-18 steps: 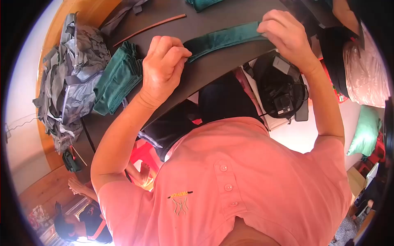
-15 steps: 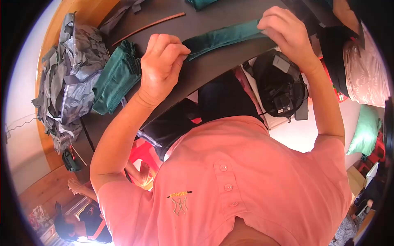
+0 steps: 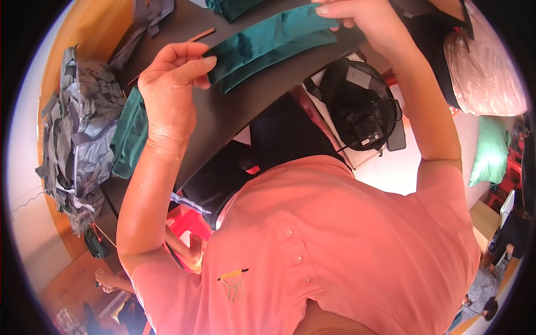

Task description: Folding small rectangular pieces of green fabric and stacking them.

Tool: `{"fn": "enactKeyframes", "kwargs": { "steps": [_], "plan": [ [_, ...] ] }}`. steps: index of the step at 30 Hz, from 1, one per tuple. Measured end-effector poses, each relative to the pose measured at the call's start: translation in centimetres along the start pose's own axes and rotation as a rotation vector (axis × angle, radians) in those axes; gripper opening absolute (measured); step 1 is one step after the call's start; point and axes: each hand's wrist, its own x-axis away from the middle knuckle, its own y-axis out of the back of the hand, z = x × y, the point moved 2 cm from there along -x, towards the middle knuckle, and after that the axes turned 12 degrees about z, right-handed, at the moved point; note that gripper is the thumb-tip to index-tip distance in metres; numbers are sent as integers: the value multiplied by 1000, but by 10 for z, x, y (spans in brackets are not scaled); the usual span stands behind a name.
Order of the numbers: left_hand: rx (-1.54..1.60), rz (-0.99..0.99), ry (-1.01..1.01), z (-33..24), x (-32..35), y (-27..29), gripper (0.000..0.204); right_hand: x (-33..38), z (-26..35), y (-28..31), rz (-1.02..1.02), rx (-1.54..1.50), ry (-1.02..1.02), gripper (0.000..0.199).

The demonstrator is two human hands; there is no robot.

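- The strip, of green velvet, is at 12 o'clock of the view; it is stretched between the two hands, over the dark table; whether its lower edge touches the table, one cannot tell.
- The left hand, at 11 o'clock, has its thumb and fingers clamped on the left end of the strip; the thumb now lies on the side turned to the wearer.
- The right hand, at 1 o'clock, pinches the other end in the same way; its thumb is on top and its fingers are partly hidden behind.
- What has just changed: both hands have gone up and turned, and the strip appears larger; a second layer, which showed before only as a narrow edge, now spreads out below the first.
- For the work this means, as it seems, that the two layers can be seen apart, while both ends remain under control.
- Around are the green stack at 9 to 10 o'clock, partly covered by the left wrist; the grey scraps just beyond it; the stick at 11 o'clock; the black bag at 2 o'clock.
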Motion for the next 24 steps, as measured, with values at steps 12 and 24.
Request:
{"fn": "enactKeyframes", "kwargs": {
  "steps": [12,24],
  "plan": [
    [-58,-15,176,10,-5,-4,21,-6,-5,-1,66,67,-121,10],
    [-138,-3,200,7,-7,-4,25,-2,8,-1,112,186,-176,16]
  ]
}}
